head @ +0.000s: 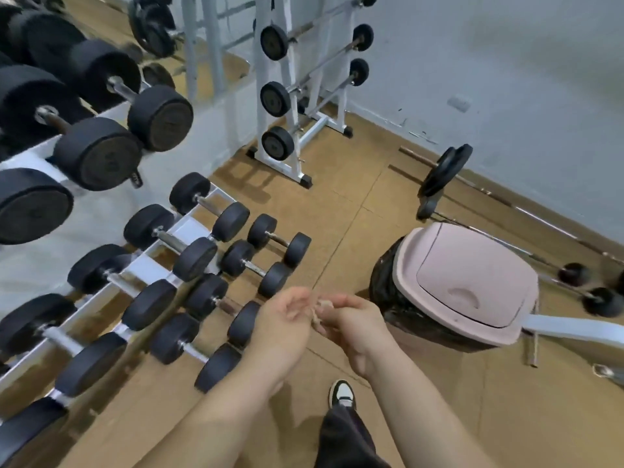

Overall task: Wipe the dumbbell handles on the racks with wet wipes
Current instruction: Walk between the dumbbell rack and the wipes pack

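Hands meet over the floor, near the middle. The right hand (353, 324) pinches a small, crumpled, brownish wet wipe (320, 313). The left hand (287, 319) curls its fingers at the wad's edge, and I cannot tell whether it grips. The wipe looks spent, so dropping it through the swing lid of the pink bin (439, 251) on the right seems wise. A fresh one should then wrap fully round each of the dumbbell handles (170, 238) on the white rack (145, 265) at left.

Tan floor (337, 197) under dumbbells (297, 248), pink bin (472, 275)
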